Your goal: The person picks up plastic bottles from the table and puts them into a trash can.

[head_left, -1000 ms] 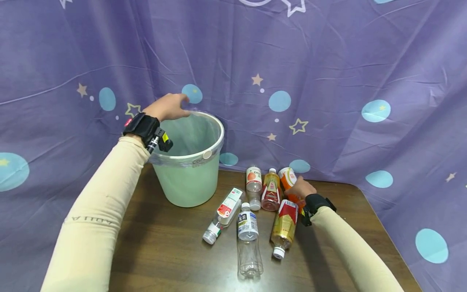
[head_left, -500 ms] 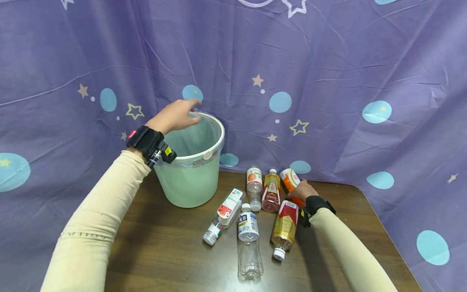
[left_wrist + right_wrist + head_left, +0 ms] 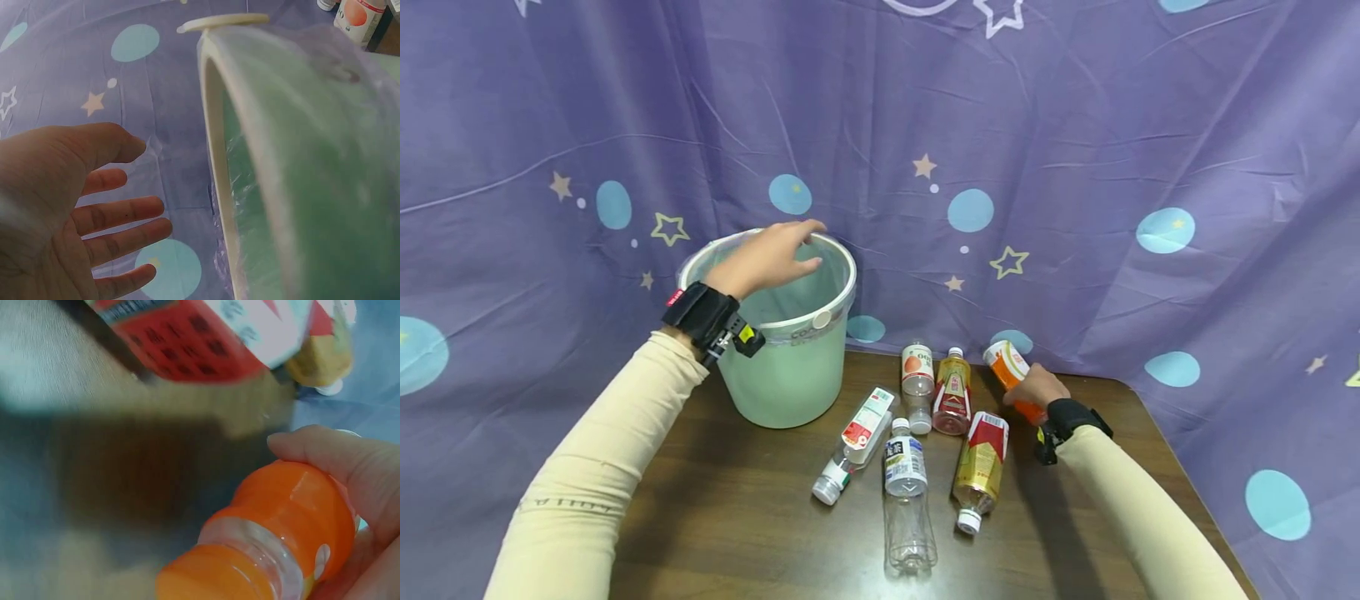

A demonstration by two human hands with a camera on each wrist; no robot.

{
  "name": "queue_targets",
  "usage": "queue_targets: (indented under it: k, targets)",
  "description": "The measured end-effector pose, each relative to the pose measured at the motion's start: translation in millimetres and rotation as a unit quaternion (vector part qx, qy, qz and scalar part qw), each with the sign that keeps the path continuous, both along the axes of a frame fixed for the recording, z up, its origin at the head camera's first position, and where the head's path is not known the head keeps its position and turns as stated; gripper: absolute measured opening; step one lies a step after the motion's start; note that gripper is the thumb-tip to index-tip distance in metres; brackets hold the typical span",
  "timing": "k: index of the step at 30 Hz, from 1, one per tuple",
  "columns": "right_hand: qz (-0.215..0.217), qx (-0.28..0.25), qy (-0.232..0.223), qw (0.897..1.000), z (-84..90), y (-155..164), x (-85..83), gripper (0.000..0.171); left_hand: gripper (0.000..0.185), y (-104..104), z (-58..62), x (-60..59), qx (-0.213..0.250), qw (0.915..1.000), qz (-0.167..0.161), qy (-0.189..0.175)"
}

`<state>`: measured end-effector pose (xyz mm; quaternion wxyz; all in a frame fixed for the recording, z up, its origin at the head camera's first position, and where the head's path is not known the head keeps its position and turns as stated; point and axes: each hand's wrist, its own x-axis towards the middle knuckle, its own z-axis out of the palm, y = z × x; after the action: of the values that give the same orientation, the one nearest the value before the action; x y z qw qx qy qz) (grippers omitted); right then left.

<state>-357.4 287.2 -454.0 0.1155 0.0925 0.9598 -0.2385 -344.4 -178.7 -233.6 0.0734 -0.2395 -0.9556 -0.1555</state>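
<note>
My right hand (image 3: pixel 1040 388) grips an orange bottle (image 3: pixel 1006 363) with an orange cap (image 3: pixel 209 578), its white end pointing away toward the curtain. In the right wrist view, thumb and fingers wrap its orange body. My left hand (image 3: pixel 769 257) is over the mouth of a pale green bin (image 3: pixel 790 379), fingers spread and loosely bent, holding nothing. The left wrist view shows that palm apart from the bin's white rim (image 3: pixel 215 125). A gold-and-red bottle (image 3: pixel 983 462) lies nearest my right hand, cap toward me; beside it is another gold-and-red bottle (image 3: pixel 952 392).
More bottles lie on the wooden table (image 3: pixel 760 517): one with a peach label (image 3: pixel 917 367), one with a red-and-white label (image 3: pixel 867 423), and a clear one with a blue-and-white label (image 3: pixel 906 467). Clear plastic lines the bin. A purple curtain (image 3: pixel 1075 125) hangs behind.
My right hand has moved right with the orange bottle, away from the other bottles. My left hand has shifted right and lower, from the bin's far left rim to over its opening.
</note>
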Motion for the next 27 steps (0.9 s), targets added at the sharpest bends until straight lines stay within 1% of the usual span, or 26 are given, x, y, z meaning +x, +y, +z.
queue_targets:
  k: [3,6,10,14,19,23,27]
  targets:
    - [0.010,0.021,0.002,1.000,14.9,5,-0.4,0.070,0.056,2,-4.1,0.2,0.007,0.9999,-0.008,-0.001]
    - [0.029,0.050,0.007,0.998,34.4,8,-1.2,0.071,0.055,4,-7.1,0.9,0.011,0.9998,-0.014,0.004]
    - [0.061,0.078,0.025,0.995,65.4,8,-1.5,0.066,0.054,7,-9.8,2.0,0.013,0.9995,-0.020,0.019]
    - [0.096,0.094,0.041,0.990,98.6,3,1.0,0.064,0.055,11,-12.0,2.8,0.020,0.9989,-0.030,0.028]
    - [0.141,0.110,0.067,0.982,135.9,-7,7.0,0.073,0.057,18,-14.7,3.2,0.024,0.9986,-0.036,0.030]
    - [0.165,0.114,0.089,0.976,157.7,-19,14.0,0.077,0.057,25,-16.9,2.8,0.027,0.9979,-0.044,0.039]
    - [0.183,0.112,0.111,0.970,172.7,-33,22.5,0.076,0.056,33,-17.8,5.4,0.035,0.9970,-0.052,0.045]
